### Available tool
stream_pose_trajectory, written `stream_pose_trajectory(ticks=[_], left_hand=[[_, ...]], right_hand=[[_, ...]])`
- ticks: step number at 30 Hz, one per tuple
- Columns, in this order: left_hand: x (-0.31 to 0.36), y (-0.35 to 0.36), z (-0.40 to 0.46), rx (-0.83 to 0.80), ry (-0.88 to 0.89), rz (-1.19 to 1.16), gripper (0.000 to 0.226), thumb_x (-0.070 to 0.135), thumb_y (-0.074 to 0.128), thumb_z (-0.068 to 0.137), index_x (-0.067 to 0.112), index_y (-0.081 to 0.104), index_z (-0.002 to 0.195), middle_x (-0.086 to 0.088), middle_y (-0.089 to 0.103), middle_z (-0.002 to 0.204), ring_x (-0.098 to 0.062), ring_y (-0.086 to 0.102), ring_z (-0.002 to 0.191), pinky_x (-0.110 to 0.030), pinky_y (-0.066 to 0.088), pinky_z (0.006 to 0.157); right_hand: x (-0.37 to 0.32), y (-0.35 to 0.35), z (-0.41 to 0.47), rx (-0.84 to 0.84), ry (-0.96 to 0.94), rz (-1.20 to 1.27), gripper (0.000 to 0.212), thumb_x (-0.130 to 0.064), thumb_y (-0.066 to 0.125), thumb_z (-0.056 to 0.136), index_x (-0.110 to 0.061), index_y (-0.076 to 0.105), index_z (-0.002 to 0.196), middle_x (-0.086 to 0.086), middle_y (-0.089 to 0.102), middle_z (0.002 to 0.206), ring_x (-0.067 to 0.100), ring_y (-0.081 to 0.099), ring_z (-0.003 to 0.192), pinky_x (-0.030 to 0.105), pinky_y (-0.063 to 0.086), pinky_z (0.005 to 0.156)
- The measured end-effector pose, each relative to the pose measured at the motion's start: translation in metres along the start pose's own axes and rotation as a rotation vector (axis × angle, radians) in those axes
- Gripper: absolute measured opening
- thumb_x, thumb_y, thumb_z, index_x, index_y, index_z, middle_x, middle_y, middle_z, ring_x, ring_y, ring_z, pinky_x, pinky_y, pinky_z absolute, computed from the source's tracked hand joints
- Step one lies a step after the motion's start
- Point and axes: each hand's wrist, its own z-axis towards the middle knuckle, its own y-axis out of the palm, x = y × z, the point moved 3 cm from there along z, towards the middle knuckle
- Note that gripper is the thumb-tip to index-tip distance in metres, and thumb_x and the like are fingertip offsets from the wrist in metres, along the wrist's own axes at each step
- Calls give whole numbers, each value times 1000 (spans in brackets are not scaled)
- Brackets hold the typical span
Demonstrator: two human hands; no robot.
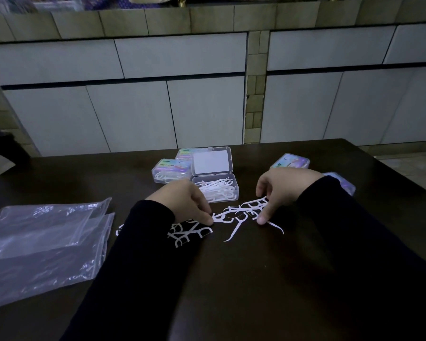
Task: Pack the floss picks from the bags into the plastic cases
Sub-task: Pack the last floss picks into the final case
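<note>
Dim light falls on a dark wooden table (256,279) set before a wall of pale cabinet doors (133,114) edged with small tiles. At the table's middle stands an open clear plastic case (215,190), its lid (212,160) raised upright and its tray partly filled with white floss picks. Two closed cases with colourful labels (171,169) sit just left of the open case, one behind the other, and two more closed cases (290,162) lie to its right, the nearer one partly hidden behind the right sleeve. Loose floss picks (239,212) are scattered on the table just in front of the open case. A person in dark sleeves works at them: the left hand (185,200) has its fingers curled down, fingertips pinching a pick at the pile's left edge, while the right hand (280,190) has its fingers bent over the pile's right side, thumb and fingertips gripping a cluster of picks. Two flat, clear zip bags (44,244) lie overlapped on the table, well to the left of the open case.
</note>
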Motion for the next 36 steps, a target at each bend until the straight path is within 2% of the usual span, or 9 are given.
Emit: stream_pose_trajectory(ticks=[3, 9, 13, 17, 19, 22, 27, 32, 36], left_hand=[[1, 2, 2, 17, -15, -5, 12, 35, 80, 74, 28, 70, 73, 13, 63, 72, -3, 56, 72, -18, 40, 58], [15, 11, 3, 57, -46, 42, 37, 57, 76, 68, 25, 67, 84, 7, 65, 90, -9, 59, 88, -28, 51, 79], [20, 11, -2, -11, -60, 51, 56, 60, 80, 59, 28, 65, 102, 8, 60, 94, -12, 58, 93, -33, 52, 86], [23, 11, -2, 17, -9, 48, 33, 46, 81, 68, 26, 73, 93, 10, 66, 84, -7, 61, 83, -26, 51, 75], [23, 11, -3, 41, 1, 46, 26, 42, 80, 72, 25, 75, 91, 7, 70, 88, -8, 62, 84, -25, 51, 75], [25, 11, -3, 52, -4, 56, 26, 40, 78, 75, 24, 75, 95, 5, 71, 94, -10, 63, 88, -29, 54, 81], [27, 7, -4, 78, -10, 109, 20, 31, 75, 80, 23, 74, 98, 3, 71, 99, -12, 63, 91, -32, 55, 85], [31, 10, -4, 86, -18, 190, 22, 29, 72, 81, 22, 74, 102, 3, 70, 102, -14, 64, 92, -33, 55, 86], [32, 12, -3, 111, -17, 278, 20, 30, 63, 85, 24, 73, 102, 3, 69, 103, -15, 63, 94, -33, 54, 86]], right_hand=[[3, 0, -1, -8, 1, 25, 54, -34, 83, 70, -24, 57, 116, -4, 59, 106, 16, 54, 105, 34, 47, 93], [2, 1, 5, 8, -53, 73, 62, -33, 86, 66, -28, 56, 120, -14, 51, 84, 12, 55, 97, 36, 48, 94], [2, 0, 7, 3, -53, 101, 40, -29, 83, 71, -24, 65, 107, -9, 61, 85, 13, 59, 93, 33, 50, 90], [-1, 2, 6, 2, -61, 40, 32, -31, 78, 77, -24, 65, 106, -8, 58, 90, 14, 56, 97, 31, 48, 90], [-3, 4, 5, -6, -63, 12, 30, -30, 75, 80, -24, 63, 106, -8, 57, 89, 12, 54, 93, 28, 47, 88], [-7, 5, 5, -14, -68, 2, 25, -27, 74, 82, -25, 63, 104, -8, 58, 86, 10, 54, 87, 27, 48, 87], [-11, 4, 1, -13, -71, 5, 27, -24, 75, 81, -22, 66, 106, -7, 62, 86, 13, 59, 96, 31, 49, 93], [-16, 2, -2, 35, -92, -65, 20, -28, 68, 88, -21, 70, 106, -5, 66, 101, 11, 58, 98, 26, 48, 89], [-22, 3, -1, 100, -99, -154, 21, -28, 64, 90, -19, 69, 108, -3, 67, 105, 13, 60, 99, 33, 51, 93]])
